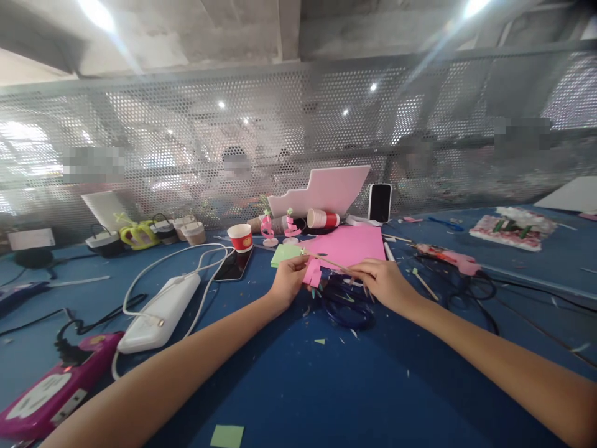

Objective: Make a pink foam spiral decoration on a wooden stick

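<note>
My left hand pinches a small folded pink craft piece above the blue table, with a tiny pale green shape at its top. My right hand is closed on a thin wooden stick, which slants left toward the pink piece. Whether the stick touches that piece I cannot tell. Just below the hands lies a dark blue looped object, perhaps scissor handles, partly hidden. Behind them are a pink sheet and light green paper.
A red paper cup stands by a dark phone. At left lie a white power strip with cables and a magenta one. A pink glue gun lies at right. Two small pink figures stand at the back.
</note>
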Demonstrator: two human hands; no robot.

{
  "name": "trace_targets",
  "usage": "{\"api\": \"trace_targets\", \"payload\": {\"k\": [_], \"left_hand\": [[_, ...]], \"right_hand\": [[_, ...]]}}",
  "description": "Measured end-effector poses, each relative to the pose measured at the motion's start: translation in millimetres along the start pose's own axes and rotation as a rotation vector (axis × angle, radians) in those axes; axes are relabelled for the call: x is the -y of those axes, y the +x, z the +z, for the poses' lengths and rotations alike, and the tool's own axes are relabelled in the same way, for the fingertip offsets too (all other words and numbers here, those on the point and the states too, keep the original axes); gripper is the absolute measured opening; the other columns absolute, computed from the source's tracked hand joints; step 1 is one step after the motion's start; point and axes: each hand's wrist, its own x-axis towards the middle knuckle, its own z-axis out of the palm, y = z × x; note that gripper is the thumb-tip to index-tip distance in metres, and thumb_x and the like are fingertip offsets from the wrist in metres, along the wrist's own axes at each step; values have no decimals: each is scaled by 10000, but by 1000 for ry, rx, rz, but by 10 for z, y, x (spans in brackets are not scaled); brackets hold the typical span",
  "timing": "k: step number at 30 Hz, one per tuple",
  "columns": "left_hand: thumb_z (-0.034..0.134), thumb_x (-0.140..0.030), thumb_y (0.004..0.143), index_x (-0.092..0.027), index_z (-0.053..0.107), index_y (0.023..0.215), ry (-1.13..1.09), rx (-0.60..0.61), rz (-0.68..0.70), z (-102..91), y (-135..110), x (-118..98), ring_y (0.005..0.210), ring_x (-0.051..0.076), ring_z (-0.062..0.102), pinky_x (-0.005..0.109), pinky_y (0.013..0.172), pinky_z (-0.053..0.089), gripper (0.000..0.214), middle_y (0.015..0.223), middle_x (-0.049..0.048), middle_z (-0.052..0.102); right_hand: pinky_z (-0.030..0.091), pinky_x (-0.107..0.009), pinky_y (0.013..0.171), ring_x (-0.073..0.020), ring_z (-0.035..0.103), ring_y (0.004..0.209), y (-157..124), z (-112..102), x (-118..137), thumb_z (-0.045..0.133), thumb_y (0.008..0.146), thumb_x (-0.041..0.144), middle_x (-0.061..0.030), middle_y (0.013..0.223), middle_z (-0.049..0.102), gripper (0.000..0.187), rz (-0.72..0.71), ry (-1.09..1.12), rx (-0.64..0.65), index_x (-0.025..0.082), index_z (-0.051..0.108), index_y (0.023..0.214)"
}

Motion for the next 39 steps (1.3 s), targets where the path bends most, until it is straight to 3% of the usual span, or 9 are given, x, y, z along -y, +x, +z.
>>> {"api": "trace_targets", "payload": {"k": [12,16,21,26,39], "left_hand": [[753,-327,602,-157,740,854,10,12,78,-21,-19,-10,496,118,558,224,465,425,305,637,31,684],[749,-306,604,-169,744,867,7,-3,90,-6,-28,-38,676,177,637,249,558,484,296,732,53,717],[771,-280,573,-187,751,810,-2,-11,128,6,-34,-70,939,244,639,302,713,523,255,1015,88,712],[777,-267,564,-178,750,793,18,-30,134,8,-43,-70,935,254,646,311,707,526,247,1055,103,699],[776,-299,581,-197,752,840,17,10,151,-5,-58,-50,1026,266,619,310,754,525,279,1076,95,692]], "right_hand": [[504,-300,648,-165,645,694,2,-8,1,466,881,207,-51,759,696,265,-24,11,-36,198,729,858],[507,-289,644,-157,637,692,-4,-3,-10,458,895,205,-51,753,688,267,-58,-11,-52,200,724,866],[521,-293,642,-158,639,693,-12,-11,-16,428,911,196,-65,763,680,289,-141,-48,-90,186,716,924],[539,-316,657,-169,649,720,-11,-36,-21,418,909,185,-80,814,693,299,-192,-65,-125,186,713,962],[539,-295,656,-162,653,717,7,-58,-35,448,891,157,-61,786,690,282,-150,-28,-70,211,716,961]]}}
